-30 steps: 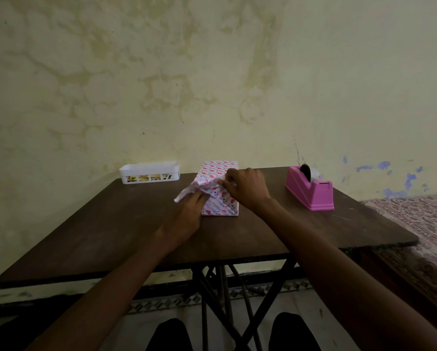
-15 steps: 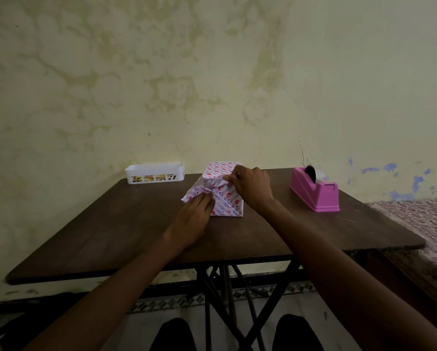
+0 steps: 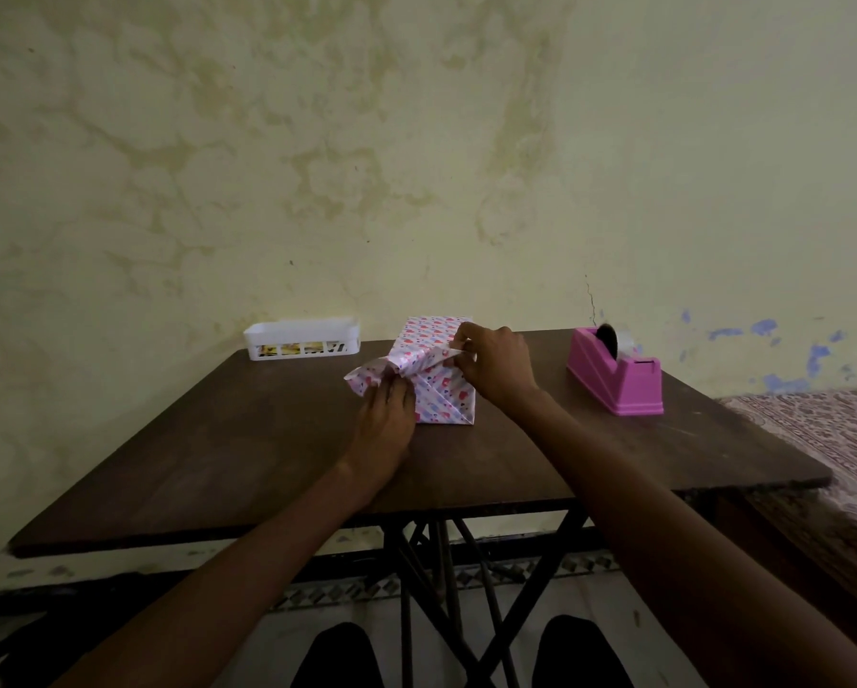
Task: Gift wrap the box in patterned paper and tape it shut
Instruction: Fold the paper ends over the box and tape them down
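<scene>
We have the box (image 3: 436, 374) standing at the centre of the frame on the table (image 3: 248, 449), already covered in patterned paper (image 3: 431, 335) along its top. Our right hand (image 3: 496, 365) pinches the upper flap at the near end, fingers closed on it, to keep the fold from springing open. Our left hand (image 3: 384, 419) grips the loose paper corner at the box's left, seemingly to crease it inward. The tape dispenser (image 3: 615, 372) waits at right of centre, near enough to reach once the end is folded.
</scene>
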Action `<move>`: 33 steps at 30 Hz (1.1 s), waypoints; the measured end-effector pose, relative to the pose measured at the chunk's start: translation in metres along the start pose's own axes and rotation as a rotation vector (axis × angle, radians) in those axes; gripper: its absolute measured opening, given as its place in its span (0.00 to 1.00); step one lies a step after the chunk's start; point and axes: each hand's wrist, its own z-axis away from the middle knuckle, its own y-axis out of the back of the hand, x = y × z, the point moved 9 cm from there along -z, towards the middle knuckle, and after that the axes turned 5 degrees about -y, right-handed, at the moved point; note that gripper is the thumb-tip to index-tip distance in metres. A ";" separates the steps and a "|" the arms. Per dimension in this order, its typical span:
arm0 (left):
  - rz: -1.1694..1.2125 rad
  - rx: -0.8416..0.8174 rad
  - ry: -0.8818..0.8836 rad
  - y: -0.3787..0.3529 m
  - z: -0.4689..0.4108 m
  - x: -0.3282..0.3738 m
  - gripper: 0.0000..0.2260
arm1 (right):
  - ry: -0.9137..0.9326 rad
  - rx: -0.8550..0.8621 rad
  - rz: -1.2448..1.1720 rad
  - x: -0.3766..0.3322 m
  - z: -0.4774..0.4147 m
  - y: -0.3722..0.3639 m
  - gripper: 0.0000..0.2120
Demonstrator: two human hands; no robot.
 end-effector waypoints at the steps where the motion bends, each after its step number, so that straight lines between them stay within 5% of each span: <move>1: -0.001 0.010 0.005 0.001 0.000 0.001 0.32 | -0.001 0.010 -0.012 0.000 0.001 0.001 0.11; 6: 0.046 0.084 -0.026 0.007 0.003 0.007 0.26 | -0.030 0.028 -0.008 0.007 0.003 0.003 0.11; 10: 0.090 0.344 -0.119 0.044 0.009 0.009 0.15 | -0.048 0.010 -0.007 0.010 0.001 0.004 0.10; 14: 0.031 0.564 0.028 0.078 0.018 -0.012 0.19 | -0.027 -0.006 0.001 0.005 0.000 0.000 0.09; 19: 0.398 0.409 0.423 0.052 0.021 -0.057 0.28 | -0.031 -0.017 -0.005 0.002 -0.001 -0.003 0.08; 22: 0.696 0.306 0.626 0.027 0.019 -0.083 0.16 | -0.024 -0.020 -0.004 0.001 0.000 -0.001 0.08; 33: 0.630 0.405 0.515 0.036 0.017 -0.075 0.04 | -0.046 -0.022 -0.003 0.000 0.001 -0.001 0.08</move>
